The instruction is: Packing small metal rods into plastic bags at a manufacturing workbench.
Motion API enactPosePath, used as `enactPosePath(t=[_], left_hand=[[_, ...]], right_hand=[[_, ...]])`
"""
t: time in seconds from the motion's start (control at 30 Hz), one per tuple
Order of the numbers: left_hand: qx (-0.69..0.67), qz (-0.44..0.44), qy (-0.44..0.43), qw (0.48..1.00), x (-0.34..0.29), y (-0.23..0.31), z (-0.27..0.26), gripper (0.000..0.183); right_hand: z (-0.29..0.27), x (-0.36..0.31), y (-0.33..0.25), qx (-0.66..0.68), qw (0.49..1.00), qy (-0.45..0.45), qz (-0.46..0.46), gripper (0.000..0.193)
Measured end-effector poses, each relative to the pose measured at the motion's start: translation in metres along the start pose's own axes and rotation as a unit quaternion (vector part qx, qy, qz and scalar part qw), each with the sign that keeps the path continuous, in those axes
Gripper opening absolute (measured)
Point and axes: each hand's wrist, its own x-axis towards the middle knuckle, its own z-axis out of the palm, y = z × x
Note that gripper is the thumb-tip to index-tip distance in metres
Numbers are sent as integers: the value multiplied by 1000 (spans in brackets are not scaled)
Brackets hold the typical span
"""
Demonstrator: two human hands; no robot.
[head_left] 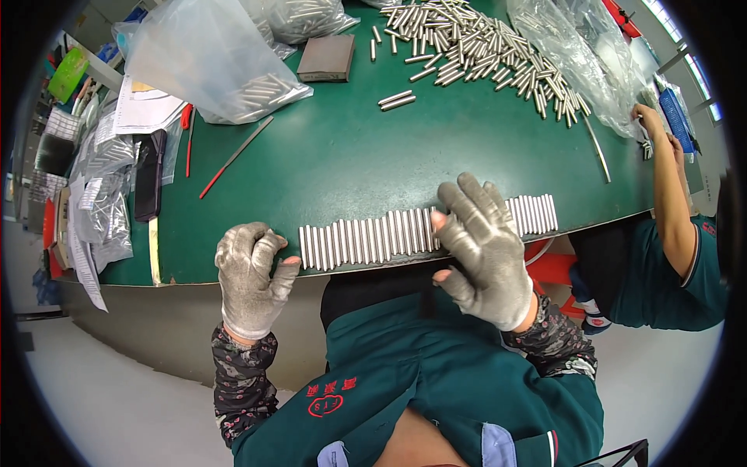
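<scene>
Holding L hand [253,276] loosely curled, thumb apart, nr L end of metal pin row [358,241], & R hand [489,257] splayed over it

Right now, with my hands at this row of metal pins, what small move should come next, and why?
I'd probably use the right hand to gently even up the row of pins: its upper ends look stepped, that hand is over it, and the left hand is beside its left end.
</scene>
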Motion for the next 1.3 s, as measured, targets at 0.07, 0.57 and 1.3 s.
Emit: enactPosePath(t=[0.07,0.57,1.3], left_hand=[[-7,-3,18,1000,4,1,-2,31],[8,22,-199,980,25,1,0,61],[-213,-8,-106,971,37,42,44,39]], right_hand=[[12,2,-4,150,986,68,-2,60],[57,35,-24,158,976,112,100,50],[67,51,-34,221,968,97,74,42]])
